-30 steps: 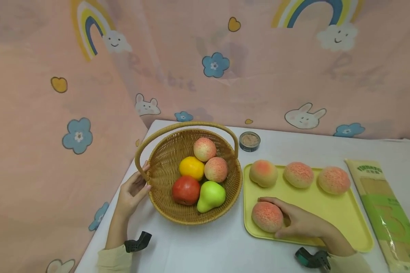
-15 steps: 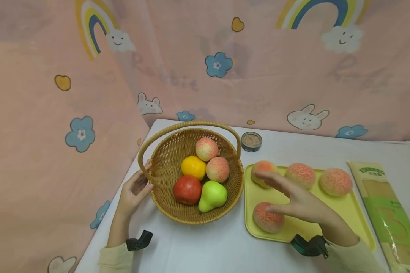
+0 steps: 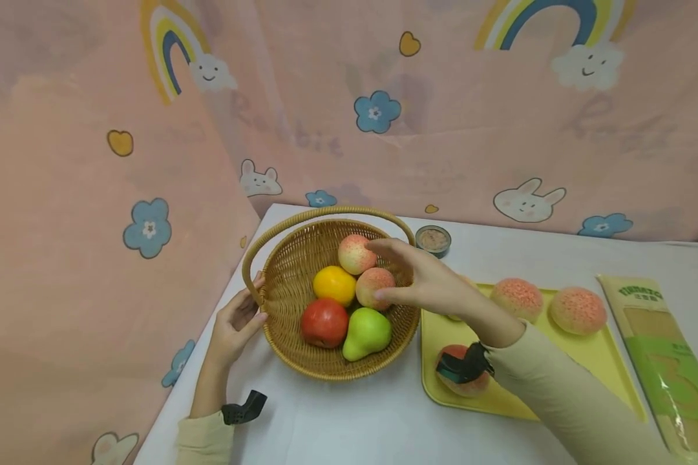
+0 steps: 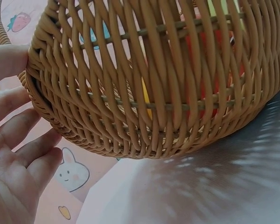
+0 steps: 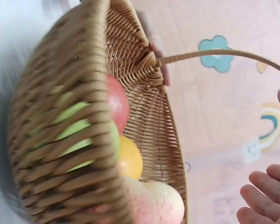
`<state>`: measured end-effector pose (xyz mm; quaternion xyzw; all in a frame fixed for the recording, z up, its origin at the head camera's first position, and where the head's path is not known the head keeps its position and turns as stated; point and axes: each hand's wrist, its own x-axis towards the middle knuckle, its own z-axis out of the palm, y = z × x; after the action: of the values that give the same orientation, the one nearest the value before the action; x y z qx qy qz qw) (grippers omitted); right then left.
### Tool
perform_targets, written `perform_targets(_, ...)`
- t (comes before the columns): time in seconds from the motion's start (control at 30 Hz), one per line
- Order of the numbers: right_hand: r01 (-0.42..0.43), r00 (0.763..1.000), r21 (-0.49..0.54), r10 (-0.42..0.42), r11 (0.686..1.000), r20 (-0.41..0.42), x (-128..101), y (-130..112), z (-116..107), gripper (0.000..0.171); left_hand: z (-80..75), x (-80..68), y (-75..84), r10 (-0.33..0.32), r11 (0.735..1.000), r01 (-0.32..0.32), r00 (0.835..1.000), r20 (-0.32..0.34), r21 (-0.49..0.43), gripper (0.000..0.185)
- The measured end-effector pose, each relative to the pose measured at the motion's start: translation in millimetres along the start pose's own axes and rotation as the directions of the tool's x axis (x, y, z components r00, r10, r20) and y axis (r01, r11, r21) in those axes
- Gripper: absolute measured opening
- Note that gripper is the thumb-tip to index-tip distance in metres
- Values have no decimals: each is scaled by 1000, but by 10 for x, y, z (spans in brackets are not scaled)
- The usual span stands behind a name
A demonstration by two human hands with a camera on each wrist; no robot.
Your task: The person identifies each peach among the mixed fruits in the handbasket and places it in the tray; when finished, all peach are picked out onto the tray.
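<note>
While the left hand (image 3: 235, 323) rests with relaxed fingers against the left rim of the wicker basket (image 3: 285, 271), just below where the handle joins, the right hand (image 3: 427, 281) hovers over the basket's right side, its grip released and the fingers spread, holding nothing. Its fingertips lie just beside two peaches (image 3: 375, 287) in the far right part of the basket, though actual contact cannot be judged. An orange (image 3: 334, 285), a red apple (image 3: 324, 323) and a green pear (image 3: 366, 332) lie nearer in the same basket. On the table (image 3: 349, 420) to the right stands a yellow tray (image 3: 593, 352) with more peaches; the right sleeve (image 3: 564, 394) crosses its near left corner. A small round tin (image 3: 433, 239) sits beyond the basket.
</note>
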<state>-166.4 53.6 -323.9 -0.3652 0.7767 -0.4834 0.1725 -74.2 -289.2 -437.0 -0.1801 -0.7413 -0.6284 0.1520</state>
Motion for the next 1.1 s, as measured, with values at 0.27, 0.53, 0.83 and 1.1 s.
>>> perform_targets(0.27,17,1000,-77,-17,997,0,496,-65,55,71,1,0,7,-2,1000,2,1000,-11,11,53)
perform_targets(0.53,-71,997,3,71,997,11,877,83,103,70,11,6,-9,22,1000,-22,1000,-8,-10,53)
perform_targets(0.83,-128,991,-13,128,992,-24,1031,325,147,70,29,10,-48,68,998,-68,998,-19,-6,54)
perform_targets(1.1,-174,983,-98,167,980,-79,1039,450,207,68,-1,-8,-15,-16,999,16,1000,-11,31,54)
